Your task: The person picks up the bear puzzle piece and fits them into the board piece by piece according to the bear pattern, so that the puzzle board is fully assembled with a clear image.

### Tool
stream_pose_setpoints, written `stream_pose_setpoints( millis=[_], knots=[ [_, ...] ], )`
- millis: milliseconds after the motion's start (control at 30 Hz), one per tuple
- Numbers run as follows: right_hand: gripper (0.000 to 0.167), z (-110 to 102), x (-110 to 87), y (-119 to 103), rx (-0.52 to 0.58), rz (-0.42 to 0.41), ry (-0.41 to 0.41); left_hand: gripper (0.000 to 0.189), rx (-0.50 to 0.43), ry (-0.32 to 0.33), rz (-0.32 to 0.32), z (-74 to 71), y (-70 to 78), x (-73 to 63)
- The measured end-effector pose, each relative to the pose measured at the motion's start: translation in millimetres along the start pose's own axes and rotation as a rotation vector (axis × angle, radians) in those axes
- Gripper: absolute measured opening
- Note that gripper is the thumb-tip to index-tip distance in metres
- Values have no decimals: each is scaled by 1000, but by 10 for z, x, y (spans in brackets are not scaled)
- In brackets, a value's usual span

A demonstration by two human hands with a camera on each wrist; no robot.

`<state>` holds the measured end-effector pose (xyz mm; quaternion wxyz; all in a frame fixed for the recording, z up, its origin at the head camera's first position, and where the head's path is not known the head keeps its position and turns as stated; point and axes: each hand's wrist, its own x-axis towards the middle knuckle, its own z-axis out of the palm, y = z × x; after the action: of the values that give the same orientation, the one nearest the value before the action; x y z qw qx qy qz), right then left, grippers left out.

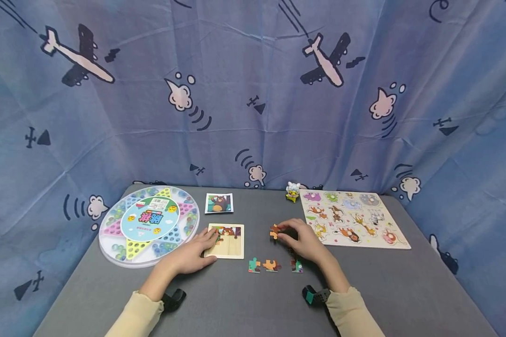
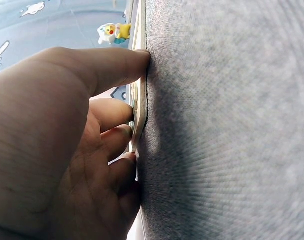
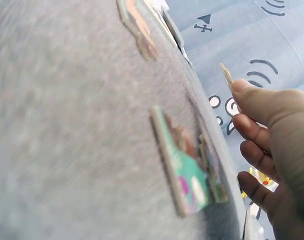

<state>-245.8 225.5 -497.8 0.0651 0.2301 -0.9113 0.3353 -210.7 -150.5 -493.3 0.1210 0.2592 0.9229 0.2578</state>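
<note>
Head | left hand (image 1: 190, 254) spread, partly hiding puzzle tray (image 1: 233, 247) | right hand (image 1: 302, 239) pinching 1 puzzle piece (image 1: 274, 232), partly covered

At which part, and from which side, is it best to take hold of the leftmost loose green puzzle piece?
Probably pinch the green puzzle piece by its near and far edges, coming from above on its left: it lies flat, so mainly its thin edges offer grip, and the orange puzzle piece sits close on its right.
</note>
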Motion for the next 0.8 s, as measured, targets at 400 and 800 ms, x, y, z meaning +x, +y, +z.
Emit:
stream_pose_setpoints(
  millis=[400, 800],
  knots=[
    [26, 159, 234, -316, 3, 11, 0, 72, -3, 4, -3, -14, -3, -12],
    [22, 417, 484, -757, 34, -52, -39, 70, -4, -10, -27, -27, 44, -13]
  ],
)
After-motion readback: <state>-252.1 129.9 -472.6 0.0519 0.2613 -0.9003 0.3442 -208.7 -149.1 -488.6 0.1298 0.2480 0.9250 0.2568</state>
